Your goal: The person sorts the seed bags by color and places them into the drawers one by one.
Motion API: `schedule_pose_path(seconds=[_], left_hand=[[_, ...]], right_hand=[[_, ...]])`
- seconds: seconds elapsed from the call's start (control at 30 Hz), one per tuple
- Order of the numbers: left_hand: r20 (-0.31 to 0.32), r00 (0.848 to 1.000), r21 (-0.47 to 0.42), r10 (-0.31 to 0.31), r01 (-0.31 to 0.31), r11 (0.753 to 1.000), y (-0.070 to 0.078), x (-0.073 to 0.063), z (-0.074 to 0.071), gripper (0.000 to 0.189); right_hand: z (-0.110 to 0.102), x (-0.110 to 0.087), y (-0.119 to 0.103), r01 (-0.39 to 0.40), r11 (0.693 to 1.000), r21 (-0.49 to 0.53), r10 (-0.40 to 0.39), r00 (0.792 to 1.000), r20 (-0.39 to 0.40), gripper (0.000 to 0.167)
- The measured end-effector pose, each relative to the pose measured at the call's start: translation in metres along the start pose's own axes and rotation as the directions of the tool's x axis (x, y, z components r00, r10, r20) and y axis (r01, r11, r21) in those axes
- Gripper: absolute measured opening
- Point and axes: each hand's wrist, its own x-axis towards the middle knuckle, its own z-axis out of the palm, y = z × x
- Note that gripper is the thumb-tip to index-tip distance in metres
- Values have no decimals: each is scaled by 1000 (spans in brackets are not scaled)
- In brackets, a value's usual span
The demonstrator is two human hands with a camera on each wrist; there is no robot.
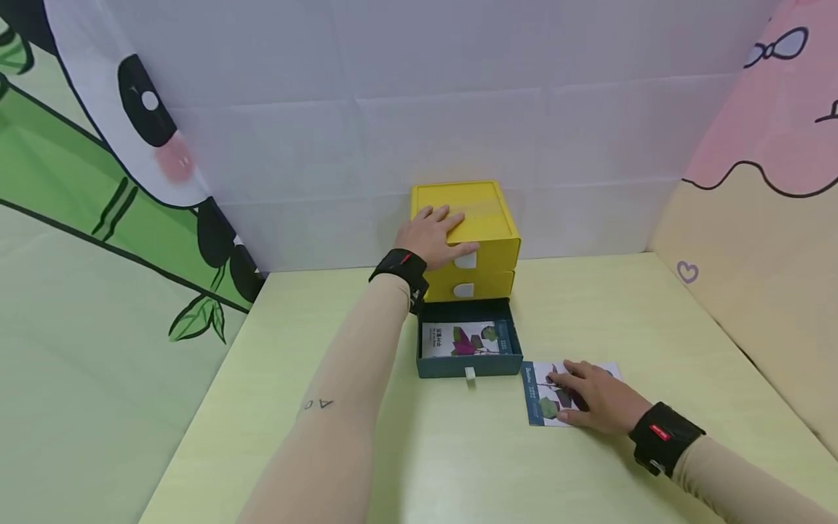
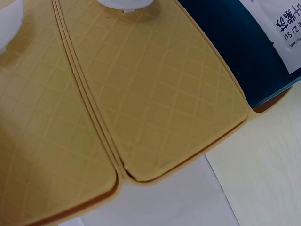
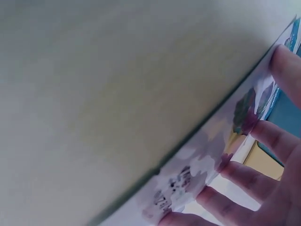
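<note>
My left hand (image 1: 428, 236) rests on top of a small yellow drawer box (image 1: 484, 207), with its fingers spread near the left front edge. The bottom drawer (image 1: 445, 370), dark teal with a pale pull tab, stands pulled out. In it lies a seed packet (image 1: 435, 340) with a purple-leaf picture, also partly seen as a white packet (image 2: 282, 26) in the left wrist view. My right hand (image 1: 602, 397) touches another seed packet (image 1: 533, 397) flat on the table, right of the drawer. In the right wrist view its spread fingers (image 3: 251, 181) lie on this packet.
Two closed yellow drawers with white tabs (image 1: 463, 290) sit above the pulled-out one. The pale yellow table (image 1: 314, 327) meets a white cloth backdrop (image 1: 294, 145) behind the box. Printed cloth panels (image 1: 753, 240) stand at both sides.
</note>
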Motion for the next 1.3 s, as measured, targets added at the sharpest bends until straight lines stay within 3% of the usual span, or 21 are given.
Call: schedule_pose_path(seconds=[0.93,1.3], left_hand=[[7,1000,6,-13,13,1000,8,-5,-8,87],[5,1000,10,-15,15,1000,5,-5,-5,87]], right_hand=[[0,-16,-25,-4,1000,-25,6,999,49,71],[6,-8,-45,-19,999,-43,23,996,89,72]])
